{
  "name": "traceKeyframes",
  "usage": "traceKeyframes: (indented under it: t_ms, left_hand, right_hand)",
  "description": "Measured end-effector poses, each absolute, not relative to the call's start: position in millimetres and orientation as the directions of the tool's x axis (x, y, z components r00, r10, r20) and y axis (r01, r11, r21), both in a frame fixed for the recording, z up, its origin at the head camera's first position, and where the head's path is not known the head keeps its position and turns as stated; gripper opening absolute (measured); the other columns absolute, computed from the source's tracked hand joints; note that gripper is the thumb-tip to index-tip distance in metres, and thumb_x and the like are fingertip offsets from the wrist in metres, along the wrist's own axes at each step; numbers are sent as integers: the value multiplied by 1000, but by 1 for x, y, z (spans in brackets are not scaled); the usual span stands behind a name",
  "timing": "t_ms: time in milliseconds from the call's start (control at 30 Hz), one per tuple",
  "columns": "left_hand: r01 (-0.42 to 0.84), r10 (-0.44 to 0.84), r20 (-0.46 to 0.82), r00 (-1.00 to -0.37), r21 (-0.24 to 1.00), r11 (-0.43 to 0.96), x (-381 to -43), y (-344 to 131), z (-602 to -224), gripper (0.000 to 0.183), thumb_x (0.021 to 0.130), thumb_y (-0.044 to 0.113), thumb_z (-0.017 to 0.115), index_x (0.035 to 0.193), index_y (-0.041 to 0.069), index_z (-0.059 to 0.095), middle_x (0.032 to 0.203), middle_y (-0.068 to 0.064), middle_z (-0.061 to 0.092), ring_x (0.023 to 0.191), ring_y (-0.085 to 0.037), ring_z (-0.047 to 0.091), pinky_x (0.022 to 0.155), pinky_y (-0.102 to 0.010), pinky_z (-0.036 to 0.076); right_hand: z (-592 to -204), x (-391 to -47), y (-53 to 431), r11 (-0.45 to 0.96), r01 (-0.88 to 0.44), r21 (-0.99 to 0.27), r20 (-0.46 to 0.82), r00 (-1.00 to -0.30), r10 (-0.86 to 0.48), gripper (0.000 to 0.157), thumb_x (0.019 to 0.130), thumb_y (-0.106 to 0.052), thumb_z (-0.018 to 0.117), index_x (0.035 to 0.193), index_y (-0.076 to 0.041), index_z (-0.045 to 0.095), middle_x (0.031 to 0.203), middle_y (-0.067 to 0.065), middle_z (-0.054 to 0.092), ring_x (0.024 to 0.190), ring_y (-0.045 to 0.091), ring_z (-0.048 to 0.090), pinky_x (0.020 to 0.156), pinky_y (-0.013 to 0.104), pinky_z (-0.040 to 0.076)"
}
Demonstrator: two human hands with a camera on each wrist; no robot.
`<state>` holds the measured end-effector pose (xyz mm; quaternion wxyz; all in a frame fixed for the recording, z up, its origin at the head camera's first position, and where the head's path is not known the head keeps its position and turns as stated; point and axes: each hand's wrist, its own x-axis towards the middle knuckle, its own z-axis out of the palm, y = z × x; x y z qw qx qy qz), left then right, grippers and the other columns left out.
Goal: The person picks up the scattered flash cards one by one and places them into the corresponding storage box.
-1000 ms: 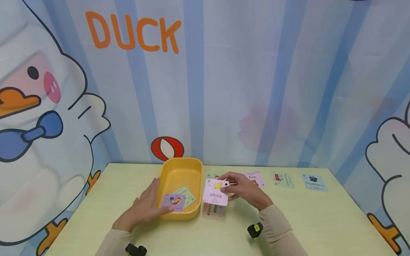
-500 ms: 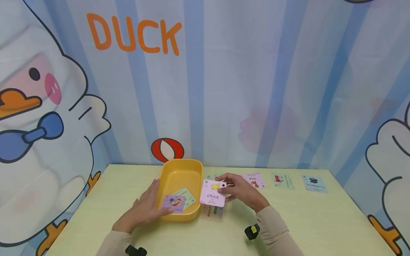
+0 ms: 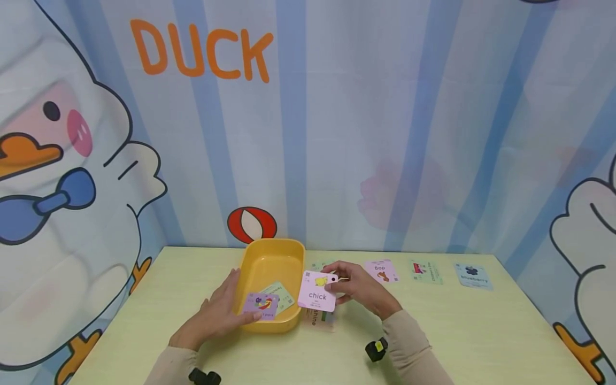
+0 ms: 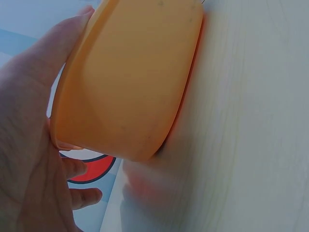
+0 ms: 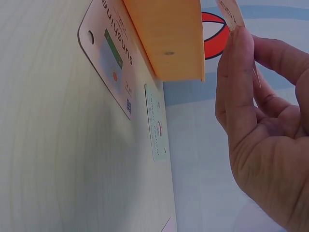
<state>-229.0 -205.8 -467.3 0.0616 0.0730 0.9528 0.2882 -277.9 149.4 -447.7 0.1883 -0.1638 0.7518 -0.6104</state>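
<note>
My right hand [image 3: 366, 289] pinches a pink flash card [image 3: 314, 303] that reads "chick", held up beside the right wall of a yellow plastic tray [image 3: 269, 264]. My left hand [image 3: 214, 313] grips the tray's near left corner, thumb over the rim and fingers along the outer wall. Inside, a purple flash card [image 3: 252, 303] with a fruit picture overlaps a pale green one [image 3: 286, 297]. Partly under the chick card in the head view is a "sunshine" flash card [image 5: 110, 55], flat on the table. Most of the chick card is out of the right wrist view.
Along the table's back edge lie more flash cards: a green one [image 3: 317, 264] half hidden behind my right hand, a pink one with a dog [image 3: 382, 271], another green one [image 3: 425, 271] and a blue "blueberry" one [image 3: 473, 276]. A striped duck curtain [image 3: 346, 133] hangs behind.
My right hand has moved slightly left with the chick card, bringing it up to the tray's right rim. The left hand and the tray look the same.
</note>
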Motion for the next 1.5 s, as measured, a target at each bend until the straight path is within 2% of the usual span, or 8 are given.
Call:
traceKeyframes:
  t_ms: [500,867,1133,1500]
  left_hand:
    - [106,175,-73,-982,556,824,-228,-207,-469,123,81,71,69,164,11,2,171,-17,6,153,-45,16,109,-83,11]
    - [121,185,-59,-981,558,821,-229,-207,-469,121,81,67,70,164,12,2,171,-17,5,153,-45,17,108,-84,12]
    - [120,183,-58,-982,557,822,-230,-207,-470,121,81,67,70,164,11,2,171,-17,6,152,-46,18,107,-85,12]
    - [117,183,-62,-981,564,818,-231,-208,-470,122,81,68,70,164,10,1,170,-18,5,152,-47,17,106,-85,12]
  right_hand:
    - [-449,-278,143,188,-30,-982,-69,-864,-499,38,95,-15,72,131,-7,62,114,16,61,93,25,68,76,38,61]
    - [-451,-278,136,189,-35,-981,-64,-868,-492,37,95,-13,72,131,-8,63,110,15,62,92,23,68,80,44,61]
    - [-450,-278,130,189,-38,-981,-61,-869,-492,39,95,-13,72,132,-7,62,109,15,62,90,22,69,74,34,61]
    - [-451,-277,123,159,-36,-987,-50,-862,-504,39,95,-11,71,132,-5,61,108,16,61,89,21,69,72,32,61]
